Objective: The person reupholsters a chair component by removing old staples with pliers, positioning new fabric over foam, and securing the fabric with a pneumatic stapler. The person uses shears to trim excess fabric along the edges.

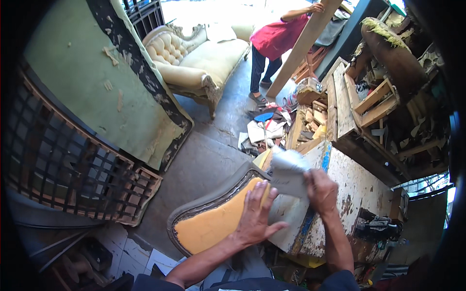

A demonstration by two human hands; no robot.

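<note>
Padded panel [208, 225], one, orange-faced, between 6 and 7 o'clock: probably light, soft-fronted, stiff-backed; best held by its dark rim [194, 204]. Left hand [255, 213], one, near 6: fingers spread on the panel. Right hand [321, 191], one, 4 o'clock: closed around one blurred pale object [291, 161], kind unclear. Far: sofa [218, 54], one, 11 o'clock; co-worker [276, 41], one, 1 o'clock.

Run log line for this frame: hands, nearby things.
left hand: open, on orange padded panel | right hand: holds blurred pale object | nearby: peeling white worktop | background: pale sofa, co-worker holding plank
</note>
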